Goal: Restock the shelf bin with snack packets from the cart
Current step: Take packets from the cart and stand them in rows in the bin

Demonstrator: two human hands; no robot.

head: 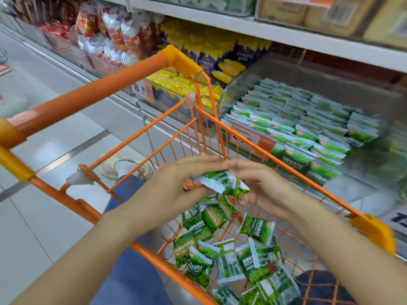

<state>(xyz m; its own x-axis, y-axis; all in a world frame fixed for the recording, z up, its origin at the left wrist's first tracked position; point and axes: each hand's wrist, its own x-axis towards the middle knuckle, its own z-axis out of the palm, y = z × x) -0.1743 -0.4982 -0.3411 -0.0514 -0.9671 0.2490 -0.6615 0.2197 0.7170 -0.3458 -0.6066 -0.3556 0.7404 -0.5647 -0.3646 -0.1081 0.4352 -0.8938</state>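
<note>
Both my hands are above the orange wire cart (259, 148), holding a small bunch of green snack packets (222, 182) between them. My left hand (176, 183) grips the bunch from the left, and my right hand (259, 186) curls round it from the right. Several more green packets (233, 249) lie loose in the bottom of the cart. The clear shelf bin (240, 82) stands to the upper right, and rows of the same green packets (304, 119) fill it.
The cart's orange handle (88, 95) crosses the left of the view. Bins of yellow packets (187, 84) and red-and-white packets (105, 40) stand on the shelf to the left of the green bin. My leg in blue jeans (132, 271) and a white shoe (123, 166) are on the tiled floor.
</note>
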